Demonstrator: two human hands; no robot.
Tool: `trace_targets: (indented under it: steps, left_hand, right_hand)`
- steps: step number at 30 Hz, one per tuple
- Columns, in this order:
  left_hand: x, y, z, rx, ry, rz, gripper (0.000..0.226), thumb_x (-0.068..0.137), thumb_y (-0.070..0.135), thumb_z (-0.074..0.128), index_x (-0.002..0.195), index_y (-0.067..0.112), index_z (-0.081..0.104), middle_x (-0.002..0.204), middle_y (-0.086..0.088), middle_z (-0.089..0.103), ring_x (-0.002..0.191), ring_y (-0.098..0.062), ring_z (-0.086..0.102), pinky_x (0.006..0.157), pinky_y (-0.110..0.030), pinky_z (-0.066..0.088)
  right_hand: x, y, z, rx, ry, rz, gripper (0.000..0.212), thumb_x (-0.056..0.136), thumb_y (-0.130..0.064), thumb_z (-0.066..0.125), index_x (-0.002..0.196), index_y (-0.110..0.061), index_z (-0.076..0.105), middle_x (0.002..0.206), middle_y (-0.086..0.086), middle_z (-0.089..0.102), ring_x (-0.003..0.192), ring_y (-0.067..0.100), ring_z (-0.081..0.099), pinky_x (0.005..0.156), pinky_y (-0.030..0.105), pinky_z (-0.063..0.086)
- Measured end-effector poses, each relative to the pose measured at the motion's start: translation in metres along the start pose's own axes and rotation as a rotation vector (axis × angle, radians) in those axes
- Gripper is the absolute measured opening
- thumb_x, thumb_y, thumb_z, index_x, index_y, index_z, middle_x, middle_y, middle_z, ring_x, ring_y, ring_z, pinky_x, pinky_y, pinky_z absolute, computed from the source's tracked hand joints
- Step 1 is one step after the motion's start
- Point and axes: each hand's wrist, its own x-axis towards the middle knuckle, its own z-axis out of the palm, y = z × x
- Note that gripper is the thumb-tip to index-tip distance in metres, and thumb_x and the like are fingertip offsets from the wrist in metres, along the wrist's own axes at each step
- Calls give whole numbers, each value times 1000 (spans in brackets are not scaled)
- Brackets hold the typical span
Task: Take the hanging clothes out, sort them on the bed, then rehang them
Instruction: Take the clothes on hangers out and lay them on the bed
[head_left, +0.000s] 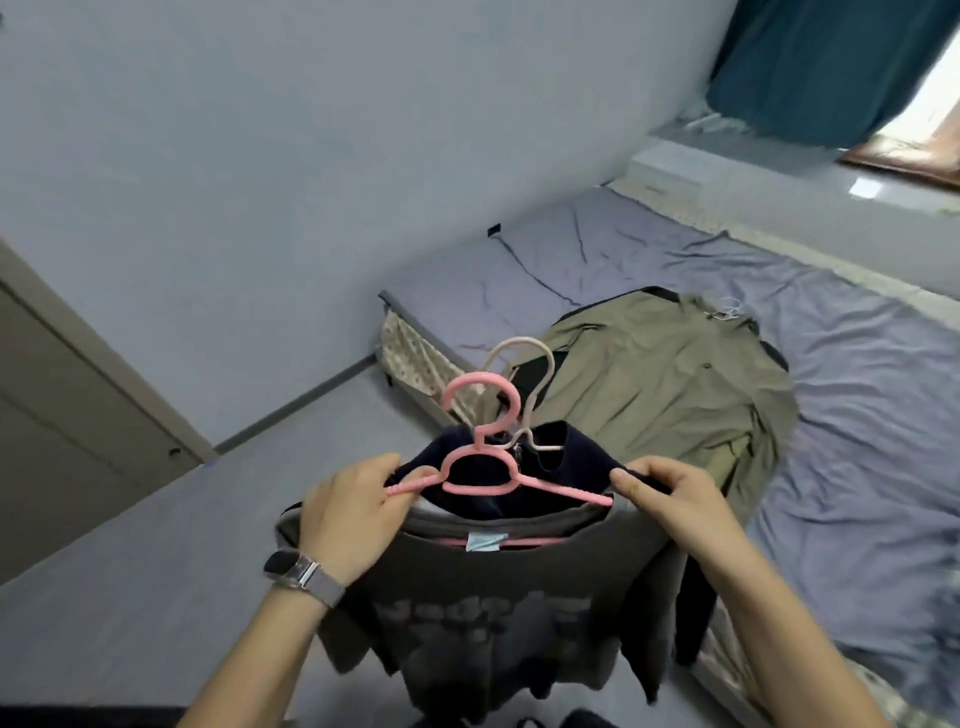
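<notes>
Over the bed (857, 364), grey printed T-shirt (493, 613) on pink hanger (483, 467).

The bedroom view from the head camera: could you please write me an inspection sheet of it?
Surface: bed with wrinkled purple sheet.
Job's things: olive shirt lies on the bed; grey T-shirt on pink hanger, dark garment on pale hanger, both held up.
Clutter: nothing seen.
Hands: left hand and right hand grip the hanger ends.
Cables: dark cable across the sheet.
Surroundings: teal curtain, door.
</notes>
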Motion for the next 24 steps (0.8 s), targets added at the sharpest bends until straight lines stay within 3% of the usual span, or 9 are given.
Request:
trace_targets:
  steps: [3,7,10,12,17,20,24]
  left_hand:
    - [46,33,14,-2,-15,86,51,87,55,47,56,20,29,52,-1,43,56,-25,42,49,-32,26]
    - [118,63,30,-50,-40,162,50,86,58,46,57,19,32,53,2,44,56,-20,42,47,-30,24]
    - [176,78,46,-91,-45,247,54,82,66,43,58,19,33,53,2,45,54,-17,42,46,-29,26]
    - [215,89,57,-97,-46,321,56,74,74,29,59,20,35,54,2,48,56,-19,47,48,-29,28]
    - [302,126,78,-104,-56,488,54,71,78,25,58,26,31,53,3,47,56,-22,47,46,-29,24]
    - [342,151,90,-148,-58,613,38,74,66,31,68,31,44,64,9,50,65,-21,52,50,-29,29]
    - [396,181,103,-396,-129,647,25,69,52,52,87,38,62,96,13,58,90,-13,58,74,-32,48]
  right_hand:
    - [25,9,-36,50,15,53,13,83,-23,70,70,-17,71,63,-2,60,63,6,50,58,21,37]
    - [67,17,-67,92,45,113,10,80,-19,73,78,-9,72,69,3,63,65,9,52,58,19,38]
    - [101,19,-79,128,130,142,12,81,-19,73,77,-7,71,67,1,63,64,9,53,61,23,39]
    - [123,19,-86,149,204,154,14,82,-18,72,75,-7,71,67,1,63,65,7,55,62,23,41]
    - [168,22,-108,164,393,178,15,82,-15,71,71,-5,70,66,-1,65,62,3,55,59,12,42]
    - [189,27,-123,186,472,187,14,82,-13,71,71,-6,70,66,-3,67,63,2,57,60,11,42]
    - [228,39,-162,229,578,195,13,82,-12,71,70,-7,68,66,-5,67,64,3,58,61,12,44]
